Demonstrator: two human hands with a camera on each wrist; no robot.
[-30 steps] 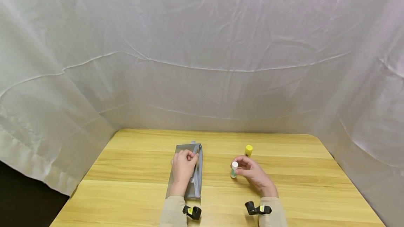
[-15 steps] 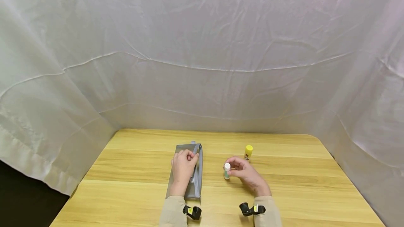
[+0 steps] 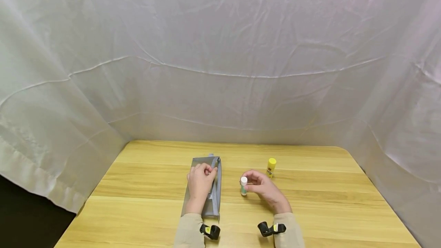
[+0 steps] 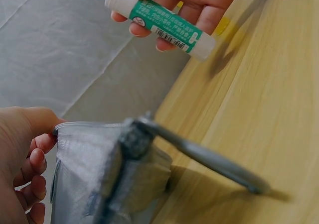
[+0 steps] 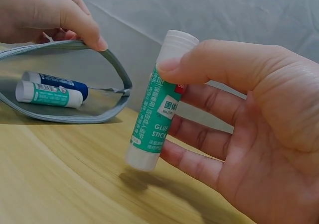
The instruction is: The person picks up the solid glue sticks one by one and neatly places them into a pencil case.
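Held a green glue stick (image 5: 155, 115) in the grip of the right hand (image 3: 266, 189), above the surface (image 3: 327, 217) and right of the grey pouch (image 3: 216, 199). Pinched the gaping pouch's rim (image 5: 65, 118) with the left hand (image 3: 200, 181). Looked like the carrying-over step, with a blue tube (image 5: 56, 80) and a white-and-green tube (image 5: 49, 95) lying inside. Probably called next for moving left and in without snagging the rim. Had a yellow stick (image 3: 271, 167) standing farther back, off that path.
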